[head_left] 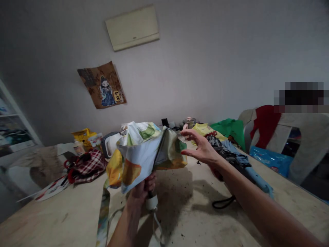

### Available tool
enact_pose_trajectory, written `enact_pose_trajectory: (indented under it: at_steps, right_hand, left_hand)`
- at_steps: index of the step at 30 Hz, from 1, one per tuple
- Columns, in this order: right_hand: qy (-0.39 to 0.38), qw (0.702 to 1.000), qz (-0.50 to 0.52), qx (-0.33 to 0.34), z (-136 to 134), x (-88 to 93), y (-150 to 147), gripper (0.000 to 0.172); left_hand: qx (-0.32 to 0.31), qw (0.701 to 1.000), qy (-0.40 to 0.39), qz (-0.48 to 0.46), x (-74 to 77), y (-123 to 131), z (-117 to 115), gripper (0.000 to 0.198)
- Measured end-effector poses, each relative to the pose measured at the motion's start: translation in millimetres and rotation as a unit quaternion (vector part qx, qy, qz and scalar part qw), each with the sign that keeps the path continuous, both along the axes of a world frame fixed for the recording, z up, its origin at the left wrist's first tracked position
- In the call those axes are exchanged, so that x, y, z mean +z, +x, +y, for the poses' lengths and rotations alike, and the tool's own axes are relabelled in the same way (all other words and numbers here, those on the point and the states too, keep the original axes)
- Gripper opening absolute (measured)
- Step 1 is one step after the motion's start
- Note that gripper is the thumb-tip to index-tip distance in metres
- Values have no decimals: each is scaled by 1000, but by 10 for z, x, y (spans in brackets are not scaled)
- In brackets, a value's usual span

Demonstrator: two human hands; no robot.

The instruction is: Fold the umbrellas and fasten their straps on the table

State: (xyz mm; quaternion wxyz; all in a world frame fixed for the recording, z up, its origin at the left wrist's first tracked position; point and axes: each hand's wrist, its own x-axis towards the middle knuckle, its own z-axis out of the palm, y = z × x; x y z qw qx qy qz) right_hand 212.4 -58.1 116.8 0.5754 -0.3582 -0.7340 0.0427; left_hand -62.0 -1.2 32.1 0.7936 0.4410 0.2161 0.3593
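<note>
My left hand (145,187) is wrapped round the shaft of a folding umbrella (146,154), just above its white handle. The umbrella stands tilted over the table, its canopy loose and half gathered, white with yellow, orange and green patches. A pale wrist strap hangs from the handle. To the right of the canopy, my right hand (199,145) is held up with thumb and fingers apart. Its fingertips are close to the fabric's right edge; whether they touch it I cannot tell. No object shows between its fingers.
On the table (77,216), a dark folded umbrella (218,147) and a blue umbrella (259,181) lie to the right. A red checked bag (89,166) lies left. Yellow packets (83,135), a glass pot (189,120) and a green bag (230,128) stand farther back. A person sits at right.
</note>
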Motion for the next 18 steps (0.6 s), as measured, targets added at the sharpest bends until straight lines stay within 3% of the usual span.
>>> enact_pose_trajectory:
  at_steps: [3, 6, 8, 13, 18]
  right_hand:
    - [-116, 990, -72, 18, -12, -1, 35, 73]
    - [-278, 944, -126, 126, -21, -31, 102, 55]
    - [-343, 904, -162, 197, -37, -49, 149, 45]
    - [-368, 866, -202, 273, -70, -67, 191, 30]
    - [-331, 868, -30, 368, -21, -174, 165, 40]
  left_hand:
    - [3, 1000, 10, 0, -61, 38, -22, 48]
    - [23, 1000, 4, 1, -101, 60, -54, 44]
    - [33, 999, -4, 8, -104, 61, -72, 43]
    - [45, 999, -17, 8, -28, 61, -97, 49]
    - [22, 999, -47, -4, -2, 71, -51, 43]
